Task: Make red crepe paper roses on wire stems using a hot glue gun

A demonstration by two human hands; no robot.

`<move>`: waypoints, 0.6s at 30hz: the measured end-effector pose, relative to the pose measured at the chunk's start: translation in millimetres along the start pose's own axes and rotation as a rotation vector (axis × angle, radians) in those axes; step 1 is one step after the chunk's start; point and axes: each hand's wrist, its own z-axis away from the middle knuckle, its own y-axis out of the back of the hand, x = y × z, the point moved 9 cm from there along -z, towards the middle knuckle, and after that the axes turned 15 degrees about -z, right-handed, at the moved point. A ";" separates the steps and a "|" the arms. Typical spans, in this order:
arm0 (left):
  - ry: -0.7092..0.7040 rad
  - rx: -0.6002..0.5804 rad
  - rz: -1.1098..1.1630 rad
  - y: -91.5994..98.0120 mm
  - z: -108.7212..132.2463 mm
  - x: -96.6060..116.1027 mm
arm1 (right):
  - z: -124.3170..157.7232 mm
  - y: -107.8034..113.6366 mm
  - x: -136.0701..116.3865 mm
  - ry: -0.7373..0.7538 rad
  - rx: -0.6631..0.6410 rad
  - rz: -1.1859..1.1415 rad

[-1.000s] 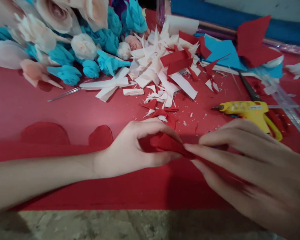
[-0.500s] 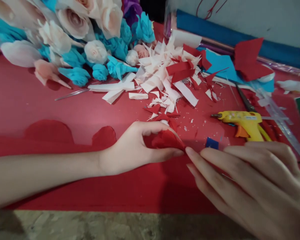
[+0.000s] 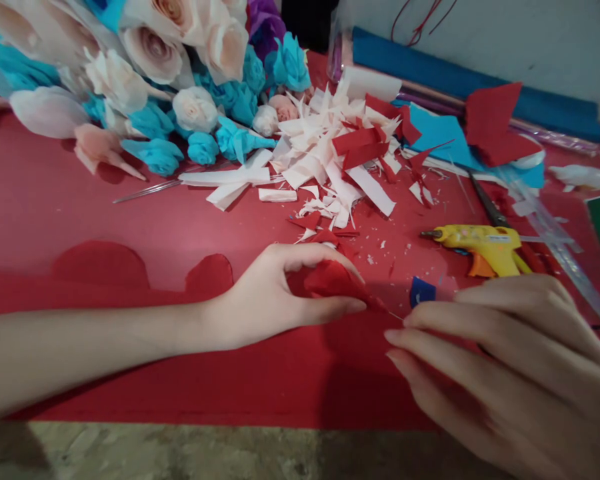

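My left hand (image 3: 260, 300) is closed around a red crepe-paper flower bud (image 3: 333, 279), with thumb and fingertips gripping its narrow base. From that base a thin pale strand (image 3: 395, 315) runs to the right; thread or fine wire, I cannot tell which. My right hand (image 3: 510, 353) pinches the strand's other end between thumb and fingers, a short way apart from the bud. Left of my left wrist lie a large rounded red paper piece (image 3: 100, 263) and a smaller red petal (image 3: 209, 273). A small blue scrap (image 3: 423, 291) is just beyond my right fingertips.
A yellow glue gun (image 3: 480, 241) rests beyond my right hand, near dark-bladed scissors (image 3: 487, 200) and clear glue sticks (image 3: 563, 247). Pale and red paper scraps (image 3: 325, 147) are heaped at the middle back. Finished paper roses (image 3: 195, 110) crowd the back left.
My right hand has drawn away to the right from the bud's base, and the strand between my hands now shows. My left hand keeps its grip, almost still.
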 end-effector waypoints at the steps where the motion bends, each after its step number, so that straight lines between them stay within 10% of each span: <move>1: -0.001 -0.001 -0.010 0.0 0.3 -0.5 | -2.8 5.3 2.5 -0.018 0.017 -0.042; 7: -0.066 -0.043 -0.084 -2.7 2.1 4.3 | -6.8 -1.8 36.6 -0.271 -0.142 -0.363; 18: -0.139 -0.043 -0.086 -5.1 5.7 8.2 | -4.0 -29.5 37.7 -0.306 -0.348 -0.626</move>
